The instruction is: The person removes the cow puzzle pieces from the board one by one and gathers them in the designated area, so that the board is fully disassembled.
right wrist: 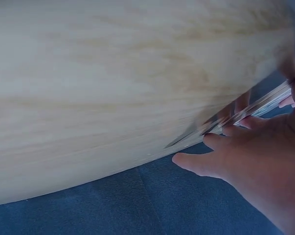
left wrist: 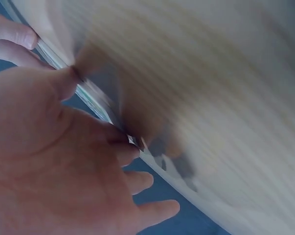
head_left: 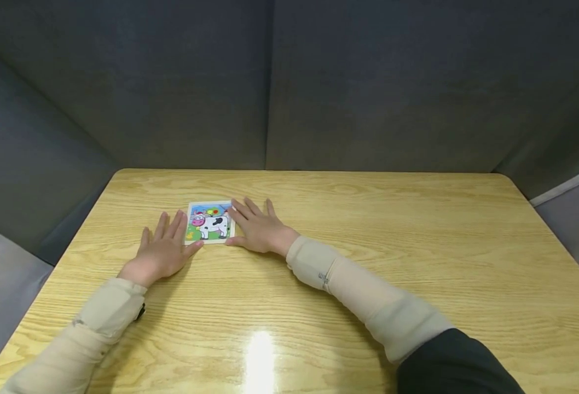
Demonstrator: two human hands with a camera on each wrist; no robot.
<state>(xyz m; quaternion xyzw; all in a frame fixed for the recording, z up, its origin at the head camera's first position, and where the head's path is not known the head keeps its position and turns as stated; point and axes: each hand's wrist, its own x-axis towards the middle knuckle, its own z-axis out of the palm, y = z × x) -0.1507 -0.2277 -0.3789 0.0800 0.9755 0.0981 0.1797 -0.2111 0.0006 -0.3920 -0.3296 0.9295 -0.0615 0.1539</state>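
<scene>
A small square picture board (head_left: 212, 223) with a pale border lies flat on the table, showing a black-and-white cartoon cow on a green and blue ground. At its left edge rests my left hand (head_left: 161, 253), fingers straight and spread, thumb at the near edge. My right hand (head_left: 261, 229) lies along the right side, its fingertips overlapping the border and its thumb by the near right corner. Seen edge-on in the left wrist view, the board (left wrist: 96, 104) is a thin strip between thumb and fingers. Straight fingers of the right hand (right wrist: 264, 156) show in the right wrist view.
The wood-grain table (head_left: 393, 246) stretches far to the right of both hands. Dark grey padded panels (head_left: 378, 87) stand behind it and at both sides. Pale sleeves (head_left: 329, 268) cover the forearms, and a bright light reflection (head_left: 260, 361) shows near the front.
</scene>
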